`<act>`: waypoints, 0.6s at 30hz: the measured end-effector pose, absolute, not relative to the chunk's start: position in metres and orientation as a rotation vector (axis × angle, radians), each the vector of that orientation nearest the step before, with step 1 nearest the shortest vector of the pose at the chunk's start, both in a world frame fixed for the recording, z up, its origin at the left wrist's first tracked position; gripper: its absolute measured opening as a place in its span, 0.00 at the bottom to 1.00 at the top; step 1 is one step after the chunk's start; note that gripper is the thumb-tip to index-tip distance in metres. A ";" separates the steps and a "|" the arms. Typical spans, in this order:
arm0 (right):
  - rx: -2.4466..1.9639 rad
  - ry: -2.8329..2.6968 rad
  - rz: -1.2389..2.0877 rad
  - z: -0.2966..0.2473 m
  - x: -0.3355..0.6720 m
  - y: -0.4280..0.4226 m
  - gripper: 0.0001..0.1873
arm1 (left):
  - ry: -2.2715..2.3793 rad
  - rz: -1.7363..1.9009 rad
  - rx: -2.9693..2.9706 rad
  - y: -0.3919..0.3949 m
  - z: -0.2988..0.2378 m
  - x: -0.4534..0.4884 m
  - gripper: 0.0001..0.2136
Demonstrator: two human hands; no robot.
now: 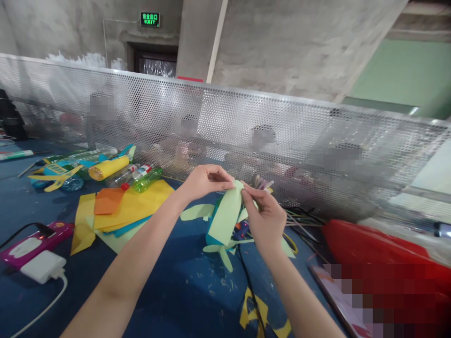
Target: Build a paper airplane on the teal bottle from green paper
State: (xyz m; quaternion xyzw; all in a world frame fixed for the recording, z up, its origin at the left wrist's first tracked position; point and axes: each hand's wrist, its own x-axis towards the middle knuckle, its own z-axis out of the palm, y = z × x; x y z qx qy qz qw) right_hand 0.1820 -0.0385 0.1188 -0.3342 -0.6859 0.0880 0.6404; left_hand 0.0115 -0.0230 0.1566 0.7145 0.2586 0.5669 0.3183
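1. Head view, the hold. Your left hand (206,180) pinches the top of the green paper plane (225,218), thumb shut against the fingers. Your right hand (266,218) pinches the same top edge from the other side, fingers curled in. The plane hangs clear of the blue tabletop (183,291), over its middle and toward the far edge by the perforated screen (246,126).
2. Risk, tearing. Both pinches sit close together on thin paper, so pulling them apart would likely rip or crease the fold (the wings and tail hang unsupported).
3. Risk, snagging. A black cable (251,281) runs beneath the plane toward the near edge, and a lowered forearm could drag it.
4. Risk, clutter. Thin sticks (299,218) lie just right of your right hand and could catch a wing.
5. Counts:
   - Two hands and one green plane.
   - One yellow-wrapped bottle (107,168) and one green bottle (146,180) near the far left corner, with one clear bottle between them. More lie beyond, too blurred to count.
   - One orange sheet (107,201) on a stack of yellow sheets (137,204), whose number I cannot tell.
   - One pink phone (31,241) and one white charger (42,266) at the left edge.
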 end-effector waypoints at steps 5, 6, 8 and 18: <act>-0.829 -1.602 0.027 0.122 0.185 -0.041 0.08 | 0.686 1.479 1.872 -0.024 0.155 0.014 0.11; -0.850 -1.602 0.005 0.122 0.185 -0.041 0.08 | 0.690 1.477 1.881 -0.025 0.155 0.015 0.10; -0.858 -1.593 0.022 0.123 0.186 -0.041 0.09 | 0.688 1.481 1.903 -0.026 0.156 0.016 0.10; -0.844 -1.633 0.073 0.124 0.190 -0.040 0.10 | 0.621 1.388 1.970 -0.027 0.157 0.012 0.10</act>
